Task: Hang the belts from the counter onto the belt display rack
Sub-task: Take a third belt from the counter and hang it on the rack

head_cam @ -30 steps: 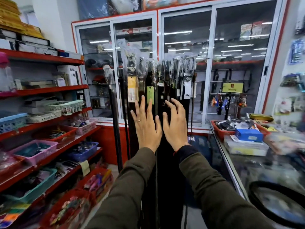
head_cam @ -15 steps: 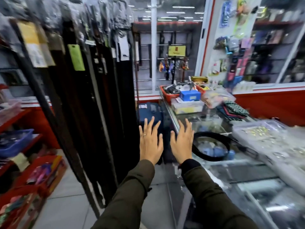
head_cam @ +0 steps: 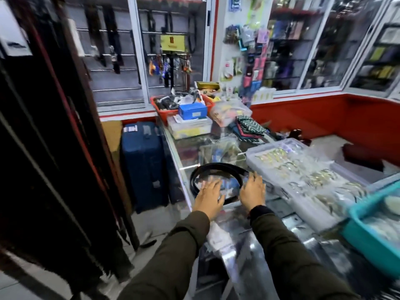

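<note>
Black belt (head_cam: 217, 169) coiled flat, hands (head_cam: 208, 198) open above.

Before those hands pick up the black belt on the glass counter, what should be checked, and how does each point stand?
1. Belt lies coiled on the counter, within reach: ok.
2. Left hand open, holding nothing: ok.
3. Right hand open, holding nothing: ok.
4. Nothing resting on the belt's loop: ok; the clear tray sits close beside it, contact cannot tell.
5. Buckle end located: cannot tell, the picture is blurred.
6. Free hook on the belt rack at left: cannot tell.
</note>
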A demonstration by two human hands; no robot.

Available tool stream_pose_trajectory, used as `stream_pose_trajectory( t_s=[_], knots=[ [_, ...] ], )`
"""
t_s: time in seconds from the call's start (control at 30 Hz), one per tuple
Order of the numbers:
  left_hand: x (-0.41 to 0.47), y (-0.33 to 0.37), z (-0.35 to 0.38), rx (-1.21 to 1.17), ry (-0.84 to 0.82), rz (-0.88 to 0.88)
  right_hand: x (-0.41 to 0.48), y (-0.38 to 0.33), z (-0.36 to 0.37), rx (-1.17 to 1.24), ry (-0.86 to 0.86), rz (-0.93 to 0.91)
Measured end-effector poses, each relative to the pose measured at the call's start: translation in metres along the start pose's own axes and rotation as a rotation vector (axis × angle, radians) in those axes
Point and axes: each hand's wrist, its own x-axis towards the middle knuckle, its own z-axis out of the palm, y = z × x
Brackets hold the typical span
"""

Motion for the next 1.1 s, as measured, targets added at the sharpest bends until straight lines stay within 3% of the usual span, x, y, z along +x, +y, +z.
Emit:
stream_pose_trajectory(
  t_s=[0.1,0.2,0.3,0.4,0.6,0.8,1.0,1.1],
  knots=[
    [0.020,0.015,0.019,0.011,-0.118,-0.015,0.029,0.018,-0.007,-0.175,-0.096,-0.015],
    [0.031,0.022,0.035,-0.017,-0.110,-0.053,0.046,0.027,-0.005,-0.319,-0.200,-0.012],
    [0.033,0.022,0.045,-0.057,-0.070,-0.064,0.052,0.027,-0.004,-0.359,-0.125,-0.011],
    [0.032,0.021,0.051,-0.095,-0.078,-0.063,0.056,0.024,-0.007,-0.201,-0.042,-0.057],
    [0.033,0.017,0.052,-0.152,-0.042,-0.114,0.054,0.022,-0.013,0.162,-0.251,-0.096],
    [0.029,0.018,0.043,-0.233,0.010,-0.189,0.041,0.020,-0.015,-0.088,-0.323,-0.351],
    [0.010,-0.009,0.025,-0.080,-0.033,-0.156,0.026,0.000,-0.022,-0.504,-0.280,-0.524],
    [-0.009,-0.025,0.004,-0.026,0.032,-0.144,0.014,-0.016,-0.018,-0.415,-0.357,-0.574]
  ],
)
